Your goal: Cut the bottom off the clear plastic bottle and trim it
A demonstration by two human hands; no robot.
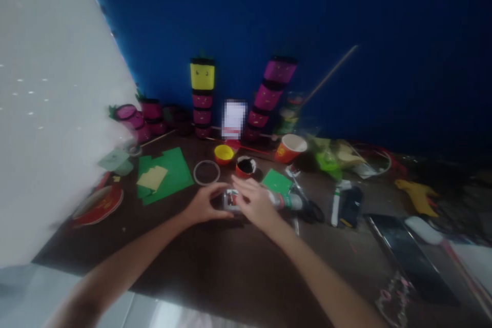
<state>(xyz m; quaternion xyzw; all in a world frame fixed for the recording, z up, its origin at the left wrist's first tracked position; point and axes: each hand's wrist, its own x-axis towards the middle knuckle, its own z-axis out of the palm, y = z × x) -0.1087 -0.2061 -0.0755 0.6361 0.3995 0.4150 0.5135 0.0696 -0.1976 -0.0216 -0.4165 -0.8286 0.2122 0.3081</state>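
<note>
A clear bottle with a red, white and green label [284,201] lies sideways on the dark table. My left hand [207,204] curves its thumb and fingers around the left end. Over the bottle's middle rests my right hand [255,202], with its fingers bent across the top and its thumb hidden. Just behind the hands stand a small cup with dark contents [246,166] and a yellow cup [223,154]. A clear ring-shaped lid [206,172] lies beyond my left hand, and a green paper piece [277,182] lies behind the bottle. The picture is blurred.
Black-handled scissors [313,211] lie right of the bottle, near a utility knife [335,207]. Farther right are a phone [415,259] and a yellow glue gun [418,196]. Green sheets [165,174] lie left. Decorated cup stacks [202,97] stand against the blue wall [246,10].
</note>
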